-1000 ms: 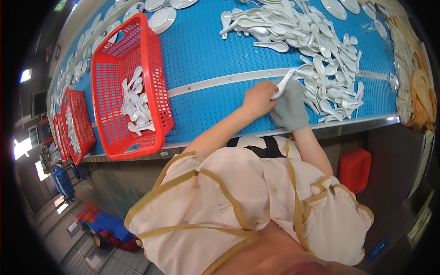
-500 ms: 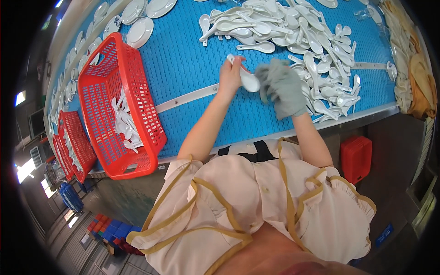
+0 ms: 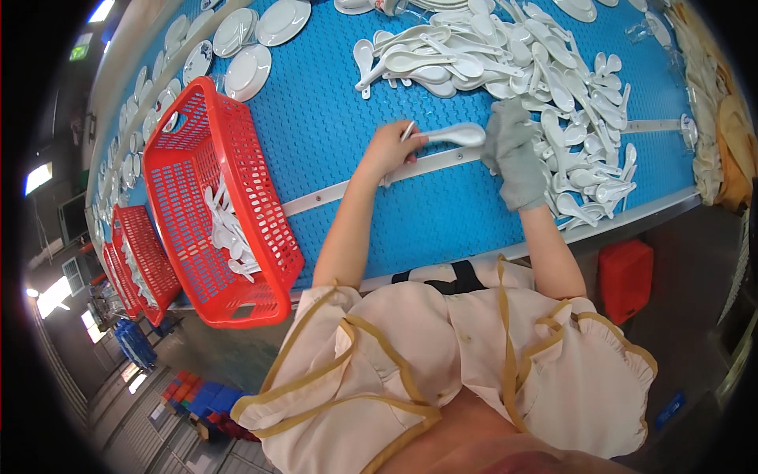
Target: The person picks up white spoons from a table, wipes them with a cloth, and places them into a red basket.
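Observation:
My bare left hand [image 3: 389,150] is closed round the handle of a white ceramic soup spoon [image 3: 459,135], whose bowl points right. A thin white piece, perhaps another spoon's handle, sticks up past the fingers. My right hand [image 3: 512,150], in a grey glove, is curled right beside the tip of that bowl. Whether it touches the bowl or holds anything inside is hidden. A large pile of white soup spoons [image 3: 545,79] spreads beyond and to the right of the glove. More white spoons [image 3: 227,229] lie in the red plastic basket [image 3: 257,178] on my left.
Everything stands on a blue textured conveyor belt [image 3: 324,118] crossed by a pale riveted strip [image 3: 434,164]. White plates [image 3: 249,73] lie at the far left. More red baskets [image 3: 146,265] stand past the large one. Cloths [image 3: 730,134] hang at the right; below the edge is a red container [image 3: 625,276].
The spoon in my left hand has swung from pointing down to lying nearly level, bowl to the right. My gloved hand has shifted slightly right and its fingers have drawn together.

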A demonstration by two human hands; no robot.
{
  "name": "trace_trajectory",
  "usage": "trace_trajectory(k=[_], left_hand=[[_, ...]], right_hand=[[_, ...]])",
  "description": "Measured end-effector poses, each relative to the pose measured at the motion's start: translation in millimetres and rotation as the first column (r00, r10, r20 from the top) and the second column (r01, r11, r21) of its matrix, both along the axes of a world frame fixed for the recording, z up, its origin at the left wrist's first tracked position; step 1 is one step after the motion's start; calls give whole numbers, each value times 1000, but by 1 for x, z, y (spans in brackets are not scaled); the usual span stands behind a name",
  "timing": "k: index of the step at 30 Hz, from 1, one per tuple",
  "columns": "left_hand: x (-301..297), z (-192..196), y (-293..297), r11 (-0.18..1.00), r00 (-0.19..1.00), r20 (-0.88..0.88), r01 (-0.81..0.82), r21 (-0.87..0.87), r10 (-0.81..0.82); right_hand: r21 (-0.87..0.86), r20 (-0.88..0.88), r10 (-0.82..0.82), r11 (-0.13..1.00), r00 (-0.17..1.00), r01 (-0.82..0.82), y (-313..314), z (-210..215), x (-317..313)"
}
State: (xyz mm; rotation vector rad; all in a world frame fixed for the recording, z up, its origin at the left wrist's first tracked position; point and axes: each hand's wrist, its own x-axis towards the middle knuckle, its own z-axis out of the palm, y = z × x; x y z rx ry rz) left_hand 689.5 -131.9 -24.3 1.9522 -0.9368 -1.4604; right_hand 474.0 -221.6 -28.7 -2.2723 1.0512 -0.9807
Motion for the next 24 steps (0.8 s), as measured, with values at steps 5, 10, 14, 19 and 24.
trace_trajectory(k=[5,10,14,19,24], left_hand=[[-21,17,29,879,871,-327,-439,-187,366],[-36,1,14,871,929,-122,-369,-325,348],[1,-6,-36,759,864,-112,-486,-433,490],[64,-31,-80,822,617,595,-160,-546,515],[61,-23,-57,922,871,335,-276,-272,360]], right_hand=[[212,-208,551,832,808,-512,27,38,49],[689,125,245,676,962,-261,46,6,62],[438,-214,533,802,819,-407,27,15,46],[569,174,512,645,841,-510,28,8,29],[400,43,518,774,854,-490,33,29,19]])
